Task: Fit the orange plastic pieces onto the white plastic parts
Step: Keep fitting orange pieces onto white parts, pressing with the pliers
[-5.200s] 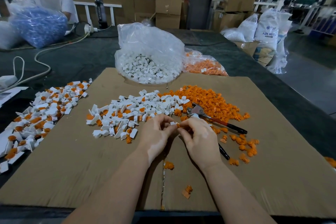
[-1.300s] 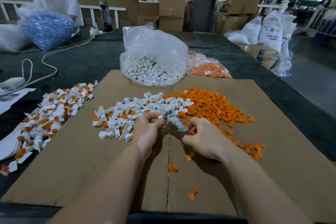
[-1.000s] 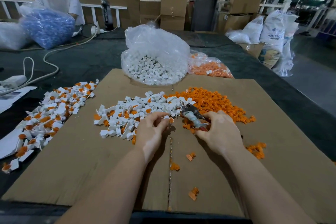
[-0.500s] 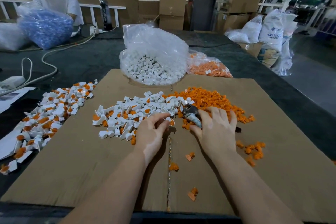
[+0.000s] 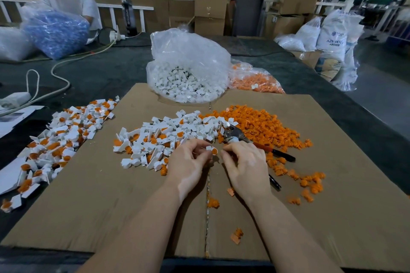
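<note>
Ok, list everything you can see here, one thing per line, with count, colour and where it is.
cardboard sheet: one, brown, covering the table in front
loose white parts: one pile, white, some with orange inserts, centre of the cardboard
loose orange pieces: one pile, orange, right of the white pile
fitted parts: one pile, white and orange, left edge
pliers: one, metal head, red and black handles, by the orange pile
bag of white parts: one, clear, far edge
bag of orange pieces: one, clear, to its right
bag of blue pieces: one, far left
left hand: pinches a white part with orange insert
right hand: fingers curled; contents unclear
</note>
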`<state>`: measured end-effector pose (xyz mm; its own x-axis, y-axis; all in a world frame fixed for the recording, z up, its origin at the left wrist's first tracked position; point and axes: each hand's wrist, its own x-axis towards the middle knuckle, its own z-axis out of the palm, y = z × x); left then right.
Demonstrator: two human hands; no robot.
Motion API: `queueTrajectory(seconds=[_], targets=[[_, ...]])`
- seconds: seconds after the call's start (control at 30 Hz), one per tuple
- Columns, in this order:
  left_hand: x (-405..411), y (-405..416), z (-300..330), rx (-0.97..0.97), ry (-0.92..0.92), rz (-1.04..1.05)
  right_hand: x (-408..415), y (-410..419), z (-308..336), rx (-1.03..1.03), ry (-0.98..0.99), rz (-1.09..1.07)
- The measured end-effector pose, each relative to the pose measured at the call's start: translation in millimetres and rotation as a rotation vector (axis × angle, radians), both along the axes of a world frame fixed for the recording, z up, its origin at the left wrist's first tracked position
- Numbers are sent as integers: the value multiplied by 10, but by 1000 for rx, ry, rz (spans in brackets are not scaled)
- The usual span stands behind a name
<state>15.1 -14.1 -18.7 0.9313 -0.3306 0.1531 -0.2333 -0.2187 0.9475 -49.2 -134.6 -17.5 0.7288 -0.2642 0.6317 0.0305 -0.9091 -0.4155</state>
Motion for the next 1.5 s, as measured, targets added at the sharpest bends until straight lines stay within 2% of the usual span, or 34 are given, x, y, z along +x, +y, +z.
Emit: queueTrajectory(seconds=[0.3,0.77,1.07,1.2,1.5], targets=[[-31,-18,10,-6,3,-52,22,20,-1,-65,138,-6],[-23,-18,11,117,-154,-122,42,-21,-20,194,170,62],[9,-11,8,27,-82,-92,0,-43,19,282,127,134],[26,-3,1,97,-108,-142,-27,-32,46,237,31,185],[22,3,-9,172,-162,-156,-16,-41,41,136,80,164]])
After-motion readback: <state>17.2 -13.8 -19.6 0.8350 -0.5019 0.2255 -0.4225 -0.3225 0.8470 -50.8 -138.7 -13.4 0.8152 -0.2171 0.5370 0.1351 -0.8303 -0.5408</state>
